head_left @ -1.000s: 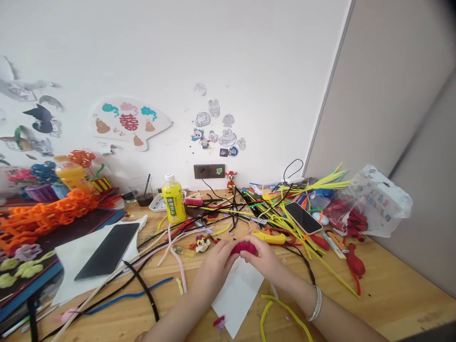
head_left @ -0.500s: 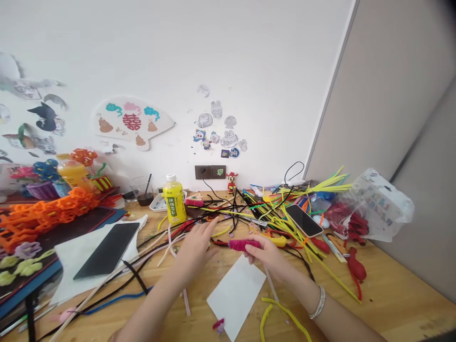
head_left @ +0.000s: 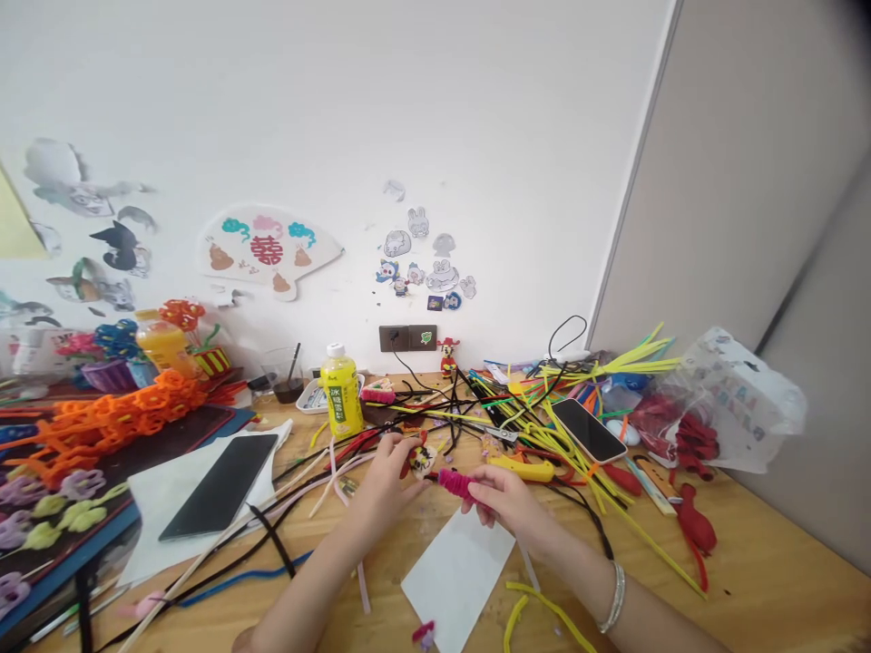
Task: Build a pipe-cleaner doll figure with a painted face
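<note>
Nearby: coil (right hand), paper's edge.

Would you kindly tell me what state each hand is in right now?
Left hand: fingers closed on the small cartoon-face figure.
Right hand: closed, holding the magenta pipe-cleaner coil.

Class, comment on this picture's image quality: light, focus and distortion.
Head view: light looks soft and even, shadows faint. Head view: cutouts at far left look smeared, while the fan-shaped drawing reads more sharply. Head view: the top right corner darkens; the wall trim slants, perhaps from lens distortion.
</note>
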Demonstrator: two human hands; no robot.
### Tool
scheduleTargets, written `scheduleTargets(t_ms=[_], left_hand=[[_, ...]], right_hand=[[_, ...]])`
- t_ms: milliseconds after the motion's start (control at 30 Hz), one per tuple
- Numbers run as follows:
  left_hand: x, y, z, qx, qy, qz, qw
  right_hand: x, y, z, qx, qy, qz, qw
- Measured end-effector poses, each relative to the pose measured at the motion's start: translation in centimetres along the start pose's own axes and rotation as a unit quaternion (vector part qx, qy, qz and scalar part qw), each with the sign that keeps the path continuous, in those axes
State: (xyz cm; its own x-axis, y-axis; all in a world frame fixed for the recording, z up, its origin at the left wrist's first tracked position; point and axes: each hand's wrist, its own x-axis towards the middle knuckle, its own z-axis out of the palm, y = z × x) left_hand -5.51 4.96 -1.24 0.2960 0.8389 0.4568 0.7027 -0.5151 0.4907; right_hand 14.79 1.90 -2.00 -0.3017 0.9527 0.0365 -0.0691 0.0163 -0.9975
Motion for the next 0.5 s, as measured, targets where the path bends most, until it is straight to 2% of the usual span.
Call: scheduleTargets(t_ms=[167,367,500], left_hand=[[-0.4,1.5,0.1,-0.094,0.058,0.035,0.993],[-0.3,2.5,-0.8,-0.042,0.068,0.045,0.996],[-0.5,2.7,-0.8,-0.008,0.071,0.071,0.995]], right_hand=[[0.1,0.2,0.1,-0.006,0.009,-0.027,1.000],[0.1,0.3,0.1,-0.009,0.014,-0.040,0.999],[0.1,0.4,0.1,-0.001,0.003,-0.044,0.999]])
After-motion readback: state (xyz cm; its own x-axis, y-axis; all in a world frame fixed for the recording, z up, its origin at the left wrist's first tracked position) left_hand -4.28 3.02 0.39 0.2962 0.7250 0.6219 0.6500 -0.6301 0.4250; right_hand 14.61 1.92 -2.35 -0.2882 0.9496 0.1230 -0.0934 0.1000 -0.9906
